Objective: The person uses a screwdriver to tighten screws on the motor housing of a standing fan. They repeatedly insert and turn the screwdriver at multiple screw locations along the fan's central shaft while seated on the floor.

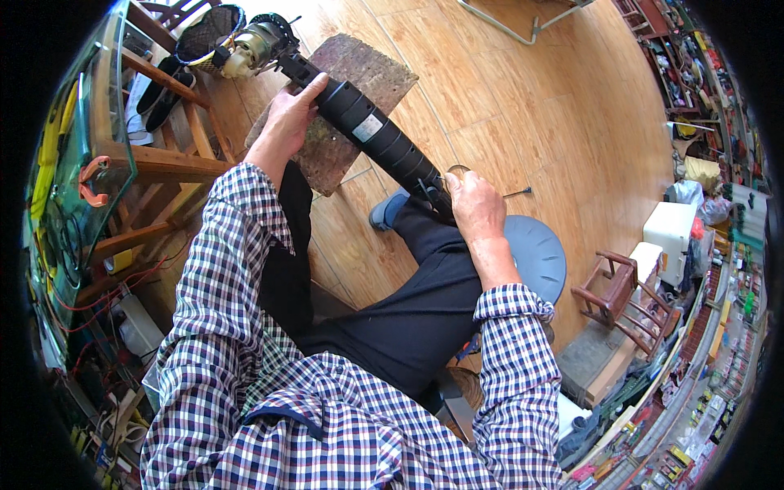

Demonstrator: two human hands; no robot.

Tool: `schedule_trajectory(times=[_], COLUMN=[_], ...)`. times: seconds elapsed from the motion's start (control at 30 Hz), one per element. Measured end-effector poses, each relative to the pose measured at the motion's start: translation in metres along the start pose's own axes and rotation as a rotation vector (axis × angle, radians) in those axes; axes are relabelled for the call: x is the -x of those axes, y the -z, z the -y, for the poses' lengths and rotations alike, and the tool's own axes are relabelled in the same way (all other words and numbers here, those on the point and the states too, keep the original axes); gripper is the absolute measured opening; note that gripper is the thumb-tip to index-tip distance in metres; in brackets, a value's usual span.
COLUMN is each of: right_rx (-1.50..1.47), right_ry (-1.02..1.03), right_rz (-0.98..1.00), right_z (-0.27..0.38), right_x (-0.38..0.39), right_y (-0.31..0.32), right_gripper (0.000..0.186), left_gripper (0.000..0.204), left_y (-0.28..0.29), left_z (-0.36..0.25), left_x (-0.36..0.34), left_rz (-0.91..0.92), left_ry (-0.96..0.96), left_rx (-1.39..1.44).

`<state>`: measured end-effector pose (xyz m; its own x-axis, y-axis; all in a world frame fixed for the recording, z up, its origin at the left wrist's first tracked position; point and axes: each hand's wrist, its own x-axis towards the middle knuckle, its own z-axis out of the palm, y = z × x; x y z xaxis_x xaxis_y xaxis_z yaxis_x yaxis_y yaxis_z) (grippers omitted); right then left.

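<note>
Far left there's a bulky metal housing (263, 39) that looks joined to the black cylinder (396, 153), and the left hand (287, 118) is wrapped round that upper end, so imo if its grip slackens the heavy-looking bit could tip off the rough slab (371, 72) underneath. The cylinder slants down rightward over the slab toward the knee (416, 216), and the right hand (478, 204) is curled at its lower end, can't tell what it's clamped on from here, but a slip there could pinch fingers.
</note>
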<state>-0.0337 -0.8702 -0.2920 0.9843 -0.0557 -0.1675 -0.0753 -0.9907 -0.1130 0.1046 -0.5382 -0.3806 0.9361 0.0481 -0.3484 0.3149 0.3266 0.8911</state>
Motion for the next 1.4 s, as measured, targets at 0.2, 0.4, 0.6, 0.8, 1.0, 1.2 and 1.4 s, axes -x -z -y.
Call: schedule_trajectory(times=[0.2, 0.4, 0.6, 0.8, 1.0, 1.2, 1.4], right_rx=[-0.104, -0.103, -0.184, -0.073, -0.120, -0.086, -0.113], right_ry=[0.150, 0.056, 0.030, -0.151, -0.007, -0.132, -0.049], right_rz=[-0.187, 0.027, -0.024, 0.043, -0.064, 0.051, -0.032], right_z=[-0.020, -0.011, 0.003, 0.012, -0.003, 0.016, 0.000], right_x=[0.006, -0.002, -0.005, -0.009, 0.000, 0.004, 0.010], right_y=[-0.018, -0.004, -0.005, 0.010, -0.006, 0.016, 0.001], right_gripper=[0.035, 0.034, 0.040, 0.040, 0.042, 0.041, 0.037], left_gripper=[0.056, 0.059, 0.057, 0.057, 0.056, 0.057, 0.061], left_y=[-0.006, -0.002, 0.002, -0.005, -0.001, -0.003, -0.006], left_z=[0.012, 0.010, 0.016, 0.005, 0.012, 0.004, 0.003], left_x=[-0.003, -0.003, -0.008, 0.004, -0.005, 0.006, 0.007], left_rz=[0.007, 0.029, 0.009, -0.003, 0.004, -0.006, -0.026], left_ry=[-0.022, -0.028, -0.070, -0.041, -0.057, -0.100, -0.077], left_rx=[0.011, 0.003, -0.050, -0.132, -0.111, -0.151, -0.168])
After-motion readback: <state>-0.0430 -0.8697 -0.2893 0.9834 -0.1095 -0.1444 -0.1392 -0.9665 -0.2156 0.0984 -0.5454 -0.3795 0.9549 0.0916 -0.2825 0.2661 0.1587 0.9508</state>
